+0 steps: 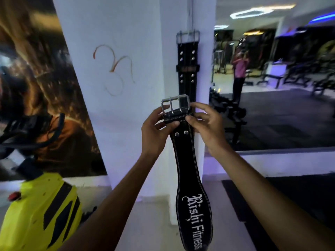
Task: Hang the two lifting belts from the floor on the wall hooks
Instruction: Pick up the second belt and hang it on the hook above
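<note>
I hold a black leather lifting belt upright in front of a white pillar. Its silver double-prong buckle is at the top and its wide end with white lettering hangs down. My left hand pinches the strap just under the buckle from the left. From the right side, my right hand grips the same spot. Another black belt hangs by its buckle high on the pillar, directly above; the hook itself is hidden behind it.
A large wall mirror to the right reflects the gym, benches and a person in pink. A dumbbell rack stands low beside the pillar. A yellow and black machine sits at lower left under a dark wall poster.
</note>
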